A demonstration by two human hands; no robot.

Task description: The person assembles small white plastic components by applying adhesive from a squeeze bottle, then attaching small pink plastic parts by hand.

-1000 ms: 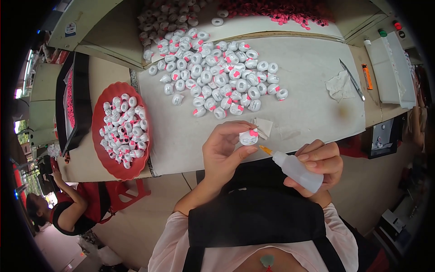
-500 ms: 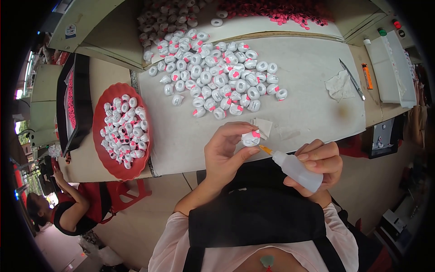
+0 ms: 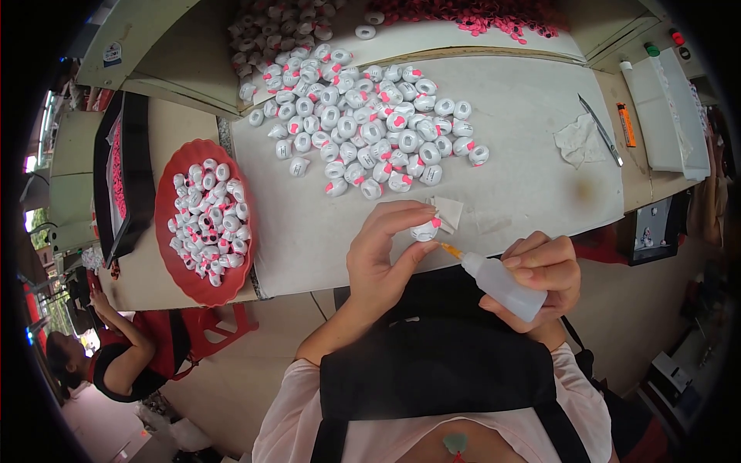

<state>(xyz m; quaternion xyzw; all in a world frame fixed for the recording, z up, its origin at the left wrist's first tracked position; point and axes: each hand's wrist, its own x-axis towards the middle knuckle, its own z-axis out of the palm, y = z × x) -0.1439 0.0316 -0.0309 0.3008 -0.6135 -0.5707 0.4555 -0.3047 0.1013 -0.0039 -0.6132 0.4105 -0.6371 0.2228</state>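
Between the thumb and fingers of my left hand (image 3: 384,251) is a small white figure head (image 3: 424,231) with a pink bow, held just over the table's near edge. My right hand (image 3: 546,276) grips a translucent squeeze bottle (image 3: 505,287), tilted so its thin orange nozzle (image 3: 451,250) points up and left. The nozzle tip is close to my left thumb, just below the head; whether it touches cannot be made out. Beyond my hands a heap of similar white heads (image 3: 363,127) with pink bows covers the middle of the papered table.
A red scalloped tray (image 3: 164,231) full of heads stands at the left. Tweezers (image 3: 600,129), a crumpled tissue (image 3: 577,142) and an orange tube (image 3: 626,125) lie at the right, near a white bin (image 3: 665,116). Pink pieces (image 3: 478,19) fill the back shelf. Another person (image 3: 123,347) sits at far left.
My left hand has turned the head slightly, and the nozzle tip has drawn down from its face toward my thumb. The bottle has shifted slightly left.
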